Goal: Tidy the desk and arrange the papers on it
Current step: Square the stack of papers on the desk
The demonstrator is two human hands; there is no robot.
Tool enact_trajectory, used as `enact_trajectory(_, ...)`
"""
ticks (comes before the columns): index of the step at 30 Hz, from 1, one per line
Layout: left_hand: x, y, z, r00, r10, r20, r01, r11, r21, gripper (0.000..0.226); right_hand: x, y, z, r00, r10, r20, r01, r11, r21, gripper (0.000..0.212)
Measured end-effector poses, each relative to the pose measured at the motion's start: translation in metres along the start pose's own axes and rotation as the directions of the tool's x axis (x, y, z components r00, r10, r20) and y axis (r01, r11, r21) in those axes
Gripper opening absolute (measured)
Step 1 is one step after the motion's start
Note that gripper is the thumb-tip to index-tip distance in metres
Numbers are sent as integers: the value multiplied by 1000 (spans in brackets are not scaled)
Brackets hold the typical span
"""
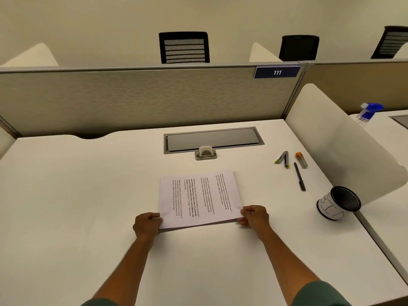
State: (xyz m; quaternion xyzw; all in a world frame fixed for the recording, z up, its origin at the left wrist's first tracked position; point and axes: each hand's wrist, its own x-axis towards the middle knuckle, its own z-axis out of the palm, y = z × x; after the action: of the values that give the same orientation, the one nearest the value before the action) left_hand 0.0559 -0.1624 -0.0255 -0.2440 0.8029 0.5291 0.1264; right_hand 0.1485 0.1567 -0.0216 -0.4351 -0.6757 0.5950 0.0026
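Observation:
A stack of printed white papers [199,198] lies in the middle of the white desk [77,206], its text running sideways. My left hand [146,225] grips the stack's near left corner and my right hand [255,217] grips its near right corner, thumbs on top. The near edge of the stack is lifted slightly off the desk. To the right lie a black pen [299,176], two grey markers with green tips [282,159] and a small tube with an orange cap [301,160]. A black mesh pen cup [339,203] lies on its side at the desk's right edge.
A grey cable hatch [213,139] with a latch sits at the back of the desk. Grey partition walls with a "111" plate [277,72] close off the back, and a white divider [344,140] the right. A blue spray bottle [367,111] stands on the neighbouring desk.

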Motion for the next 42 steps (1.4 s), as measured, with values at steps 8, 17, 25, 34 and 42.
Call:
enact_trajectory(8, 9, 8, 12, 998, -36, 47, 41, 994, -105, 18, 16, -9, -10, 1000, -3, 4, 3, 999, 40, 6)
enact_trajectory(17, 15, 28, 38, 997, -36, 69, 48, 983, -179, 16, 44, -20, -25, 1000, -8, 1, 8, 998, 61, 4)
enact_trajectory(25, 28, 42, 54, 997, -34, 64, 46, 981, -190, 17, 65, -29, -28, 1000, 14, -11, -13, 995, 98, 5)
enact_trajectory(34, 42, 46, 61, 997, -32, 76, 45, 983, -177, 18, 81, -29, -25, 1000, 16, -13, -15, 995, 100, 3)
enact_trajectory(42, 48, 49, 64, 998, -30, 62, 40, 985, -167, 18, 85, -31, -22, 1000, 22, -14, -20, 993, 120, 4)
